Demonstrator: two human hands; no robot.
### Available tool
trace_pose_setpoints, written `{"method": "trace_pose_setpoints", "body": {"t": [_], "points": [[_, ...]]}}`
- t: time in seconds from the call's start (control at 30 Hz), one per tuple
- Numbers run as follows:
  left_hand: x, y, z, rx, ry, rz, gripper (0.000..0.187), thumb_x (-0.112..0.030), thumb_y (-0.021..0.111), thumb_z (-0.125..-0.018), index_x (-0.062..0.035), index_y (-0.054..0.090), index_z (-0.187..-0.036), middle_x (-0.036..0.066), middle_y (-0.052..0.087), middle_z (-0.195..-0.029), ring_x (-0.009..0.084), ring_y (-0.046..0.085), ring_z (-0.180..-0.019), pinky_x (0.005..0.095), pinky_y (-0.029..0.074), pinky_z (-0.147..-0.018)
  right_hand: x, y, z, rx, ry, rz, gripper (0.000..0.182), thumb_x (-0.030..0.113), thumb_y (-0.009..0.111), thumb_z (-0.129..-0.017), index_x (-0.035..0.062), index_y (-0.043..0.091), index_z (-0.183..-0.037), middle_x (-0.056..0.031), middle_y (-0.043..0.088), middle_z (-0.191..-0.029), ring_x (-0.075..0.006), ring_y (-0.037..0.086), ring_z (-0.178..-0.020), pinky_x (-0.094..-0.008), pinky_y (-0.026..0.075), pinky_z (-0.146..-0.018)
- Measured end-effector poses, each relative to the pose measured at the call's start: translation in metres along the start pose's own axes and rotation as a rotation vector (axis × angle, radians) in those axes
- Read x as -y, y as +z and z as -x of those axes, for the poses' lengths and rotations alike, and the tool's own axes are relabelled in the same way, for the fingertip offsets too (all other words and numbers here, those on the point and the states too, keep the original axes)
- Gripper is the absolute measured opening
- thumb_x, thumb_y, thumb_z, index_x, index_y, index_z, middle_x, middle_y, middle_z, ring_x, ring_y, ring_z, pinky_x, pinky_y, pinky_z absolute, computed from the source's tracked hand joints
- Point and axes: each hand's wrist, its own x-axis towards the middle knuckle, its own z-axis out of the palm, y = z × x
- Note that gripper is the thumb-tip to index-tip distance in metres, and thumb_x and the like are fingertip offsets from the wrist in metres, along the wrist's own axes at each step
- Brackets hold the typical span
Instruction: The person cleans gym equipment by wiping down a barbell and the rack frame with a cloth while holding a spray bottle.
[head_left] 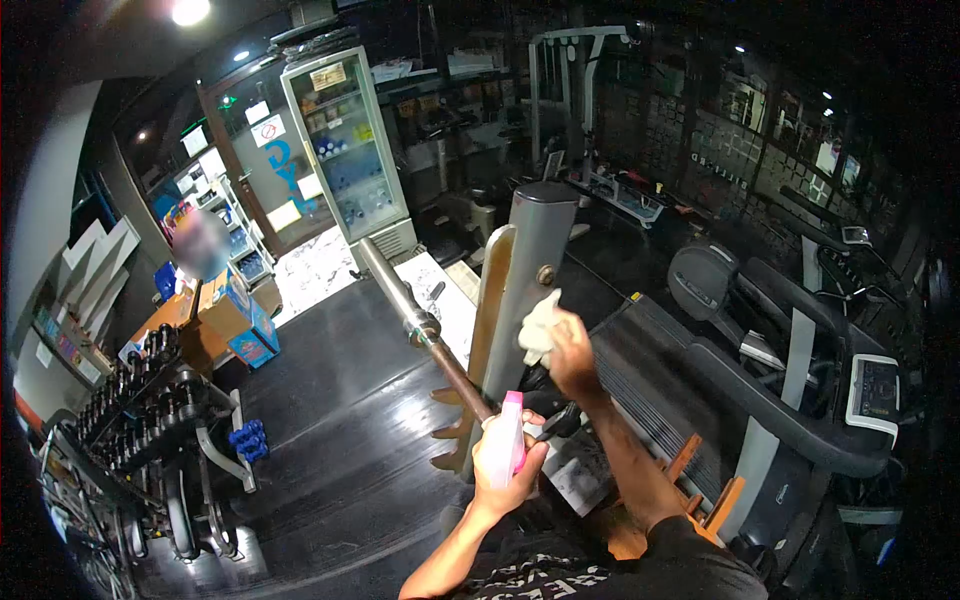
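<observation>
My left hand [497,478] is wrapped round a pink and white spray bottle [513,440], held upright near my body. In my right hand [572,358] is a crumpled white cloth [540,325], against or very close to the side of a grey upright post [533,240]. A bolt head shows on the post just above the cloth. Along the post's left edge runs a brownish plate with hooks [450,425]. A barbell [400,300] slants past these hooks, its shiny sleeve pointing away and its near part hidden behind my left hand.
Treadmills [650,370] stand close on my right. A dumbbell rack [150,420] and blue dumbbells [248,440] are at the left. Farther off are a glass-door fridge [350,150], cardboard boxes [228,310] and a person [202,245], blurred, by the desk. Black matting [330,400] covers the floor.
</observation>
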Motion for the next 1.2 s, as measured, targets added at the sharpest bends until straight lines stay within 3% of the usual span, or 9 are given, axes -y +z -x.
{"method": "trace_pose_setpoints", "body": {"t": [0.1,0.3,0.47,0.63,0.73,0.83,0.97,1.03,1.2], "points": [[-0.005,0.002,-0.004,-0.010,-0.009,0.028,0.047,0.007,0.066,-0.075,0.0030,0.050,-0.119,0.009,0.063,-0.093,0.0085,0.056,-0.061,0.0238,0.047,-0.060,0.016,-0.007,0.008,0.128,-0.004,-0.006,0.026,-0.005,0.052,-0.075,-0.0003,0.061,-0.098,-0.0209,0.055,-0.112,-0.0382,0.053,-0.105,-0.0431,0.045,-0.091],[0.015,-0.002,0.015,-0.132,0.119,0.078,0.046,0.005,0.063,-0.078,0.0063,0.047,-0.120,0.009,0.061,-0.077,0.0168,0.061,-0.075,0.0326,0.050,-0.076,0.071,-0.025,-0.059,-0.330,-0.053,0.091,0.028,-0.003,0.059,-0.069,0.0025,0.063,-0.096,-0.0173,0.052,-0.125,-0.0374,0.047,-0.116,-0.0445,0.040,-0.098],[0.008,-0.004,0.033,-0.192,-0.112,0.250,0.036,0.001,0.062,-0.080,0.0069,0.048,-0.113,0.010,0.062,-0.074,0.0206,0.062,-0.081,0.0340,0.050,-0.079,0.066,0.010,-0.067,-0.170,-0.148,0.378,0.031,0.004,0.063,-0.071,0.0076,0.066,-0.102,-0.0080,0.052,-0.130,-0.0353,0.045,-0.118,-0.0432,0.040,-0.099],[0.004,-0.035,0.051,-0.083,0.007,0.039,0.035,0.002,0.061,-0.080,0.0053,0.048,-0.113,0.010,0.062,-0.069,0.0221,0.064,-0.080,0.0343,0.052,-0.073,0.021,0.040,0.001,-0.136,-0.085,0.321,0.025,0.006,0.061,-0.075,0.0073,0.066,-0.100,-0.0091,0.054,-0.128,-0.0339,0.048,-0.116,-0.0407,0.043,-0.095],[0.009,-0.051,0.077,-0.134,-0.173,0.175,0.035,0.002,0.062,-0.081,0.0047,0.048,-0.112,0.014,0.063,-0.079,0.0193,0.064,-0.071,0.0322,0.053,-0.069,-0.016,0.040,0.024,-0.147,0.059,0.275,0.032,0.005,0.058,-0.077,0.0050,0.063,-0.109,-0.0141,0.055,-0.125,-0.0354,0.050,-0.114,-0.0399,0.043,-0.095],[0.006,-0.063,0.091,-0.149,-0.282,0.253,0.035,0.005,0.060,-0.081,0.0055,0.047,-0.113,0.019,0.062,-0.097,0.0147,0.062,-0.063,0.0273,0.052,-0.057,-0.019,0.014,0.005,-0.314,0.473,-0.214,0.038,0.000,0.046,-0.085,-0.0047,0.051,-0.122,-0.0227,0.054,-0.121,-0.0396,0.050,-0.114,-0.0411,0.039,-0.099],[0.001,-0.071,0.097,-0.136,-0.298,0.207,0.035,0.007,0.058,-0.080,0.0052,0.047,-0.113,0.019,0.062,-0.097,0.0152,0.062,-0.062,0.0283,0.053,-0.057,0.008,-0.015,-0.054,-0.535,0.185,-0.305,0.043,-0.008,0.051,-0.075,-0.0060,0.052,-0.118,-0.0219,0.048,-0.128,-0.0404,0.048,-0.117,-0.0426,0.036,-0.103],[0.000,-0.071,0.096,-0.161,-0.329,0.232,0.036,0.008,0.058,-0.080,0.0052,0.047,-0.114,0.020,0.062,-0.098,0.0154,0.061,-0.062,0.0286,0.053,-0.058,0.009,-0.022,-0.072,-0.295,-0.036,0.027,0.045,-0.013,0.049,-0.066,-0.0058,0.056,-0.109,-0.0204,0.044,-0.134,-0.0392,0.041,-0.123,-0.0432,0.031,-0.106],[-0.004,-0.068,0.093,-0.178,-0.310,0.268,0.037,0.008,0.057,-0.080,0.0047,0.046,-0.115,0.019,0.061,-0.098,0.0156,0.061,-0.063,0.0284,0.053,-0.058,-0.018,0.010,-0.056,-0.312,0.004,-0.075,0.043,-0.009,0.045,-0.074,-0.0055,0.053,-0.116,-0.0226,0.048,-0.128,-0.0408,0.046,-0.117,-0.0417,0.033,-0.104]]}}
